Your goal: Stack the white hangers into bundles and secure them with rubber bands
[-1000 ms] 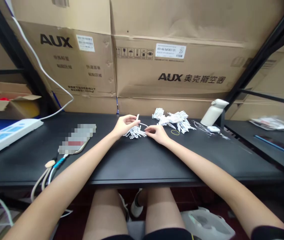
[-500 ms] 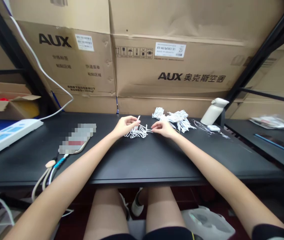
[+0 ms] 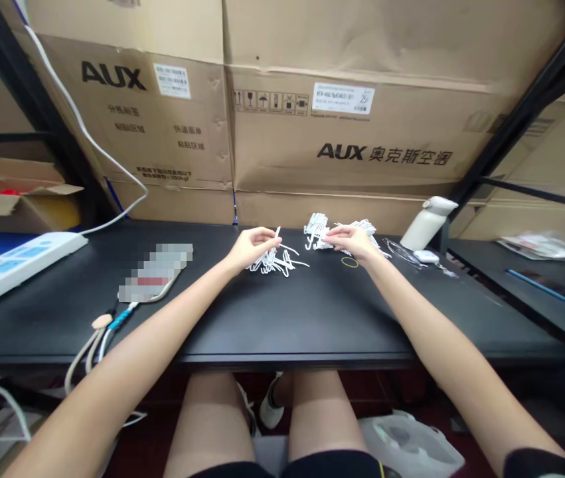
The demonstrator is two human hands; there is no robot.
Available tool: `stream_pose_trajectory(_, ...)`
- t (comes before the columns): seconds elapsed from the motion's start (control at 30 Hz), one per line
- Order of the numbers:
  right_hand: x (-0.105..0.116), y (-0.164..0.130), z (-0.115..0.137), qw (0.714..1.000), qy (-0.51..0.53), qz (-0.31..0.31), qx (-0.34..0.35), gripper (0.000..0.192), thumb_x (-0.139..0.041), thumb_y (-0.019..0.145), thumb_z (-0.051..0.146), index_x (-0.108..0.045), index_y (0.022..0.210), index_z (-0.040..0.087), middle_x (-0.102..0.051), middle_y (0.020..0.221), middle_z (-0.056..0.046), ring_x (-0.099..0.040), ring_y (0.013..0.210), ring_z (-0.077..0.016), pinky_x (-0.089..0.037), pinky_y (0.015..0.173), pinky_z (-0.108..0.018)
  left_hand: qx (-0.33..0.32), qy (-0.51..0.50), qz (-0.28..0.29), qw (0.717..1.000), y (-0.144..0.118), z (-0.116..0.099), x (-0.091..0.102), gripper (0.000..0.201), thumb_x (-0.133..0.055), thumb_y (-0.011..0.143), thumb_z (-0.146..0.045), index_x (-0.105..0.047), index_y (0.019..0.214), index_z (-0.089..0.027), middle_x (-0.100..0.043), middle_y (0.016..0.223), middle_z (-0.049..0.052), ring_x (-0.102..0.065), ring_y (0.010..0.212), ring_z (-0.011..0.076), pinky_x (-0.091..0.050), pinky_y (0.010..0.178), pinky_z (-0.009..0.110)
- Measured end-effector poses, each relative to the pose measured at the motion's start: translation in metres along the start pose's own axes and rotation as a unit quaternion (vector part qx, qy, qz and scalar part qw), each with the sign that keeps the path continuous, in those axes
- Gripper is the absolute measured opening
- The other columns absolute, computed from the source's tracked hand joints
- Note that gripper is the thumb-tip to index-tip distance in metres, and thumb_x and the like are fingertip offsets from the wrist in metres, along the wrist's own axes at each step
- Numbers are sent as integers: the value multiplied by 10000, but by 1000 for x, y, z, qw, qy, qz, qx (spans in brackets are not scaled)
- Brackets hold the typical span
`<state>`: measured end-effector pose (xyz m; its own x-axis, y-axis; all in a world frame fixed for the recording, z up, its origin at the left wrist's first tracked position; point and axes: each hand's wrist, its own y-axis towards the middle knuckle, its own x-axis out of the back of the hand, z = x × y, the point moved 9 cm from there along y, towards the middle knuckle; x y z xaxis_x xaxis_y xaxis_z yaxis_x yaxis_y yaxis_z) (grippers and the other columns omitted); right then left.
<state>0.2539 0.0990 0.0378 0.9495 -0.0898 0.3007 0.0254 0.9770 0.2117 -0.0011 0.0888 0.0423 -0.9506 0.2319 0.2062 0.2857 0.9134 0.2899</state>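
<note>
My left hand (image 3: 253,249) is closed in a pinch on a thin white strand (image 3: 277,234) that sticks up past the fingertips. Just beneath it lies a loose heap of white bent strands (image 3: 282,265) on the black tabletop. My right hand (image 3: 354,240) is at a second, larger pile of white strands (image 3: 316,229), some with hooked ends. Its thumb and fingers are pinched together at the pile's edge. Whatever is between them is too small to make out. A yellow rubber band (image 3: 350,262) lies below the right hand.
A cream bottle (image 3: 426,224) stands at the right, by a small white case (image 3: 425,256) and a clear cable. At left are a phone-like item (image 3: 160,272) with a cord, a white power strip (image 3: 23,269) and an open carton (image 3: 18,199). Large cardboard boxes (image 3: 282,159) line the back.
My right hand has moved right, from the small heap to the larger pile. The rubber band now shows fully. My left hand has stayed by the small heap, still pinching.
</note>
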Motion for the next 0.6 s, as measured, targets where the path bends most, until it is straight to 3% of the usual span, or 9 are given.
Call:
stream_pose_trajectory(0.1,-21,-7,13,995,75,19,55,355,-816,551,385,-689,790,154,-725,799,-80,-678,786,-213,-537,624,-292,5,-6,15,1000,0,2,-3,421,-756,639,-458,-649,883,-133,-725,834,102,-687,760,206,-530,753,326)
stream_pose_trajectory(0.23,-42,-17,22,992,96,27,81,355,-818,546,393,-689,770,149,-720,777,-76,-672,759,-212,-521,601,-287,1,-16,44,999,-2,0,-9,410,-770,634,-425,-647,895,-133,-728,836,104,-693,771,215,-533,754,332)
stream_pose_trajectory(0.47,-31,-21,26,985,130,-59,96,334,-804,568,385,-681,780,159,-719,777,-65,-658,720,-191,-501,588,-282,6,-20,69,997,-3,0,-13,404,-766,645,-419,-646,900,-129,-727,816,106,-692,742,216,-535,726,339)
stream_pose_trajectory(0.6,-45,-24,27,989,117,-11,90,326,-815,551,375,-688,754,153,-713,759,-70,-661,734,-206,-500,575,-283,0,-16,70,997,-5,-4,-14,397,-774,633,-412,-663,884,-125,-725,864,110,-685,811,221,-524,778,341)
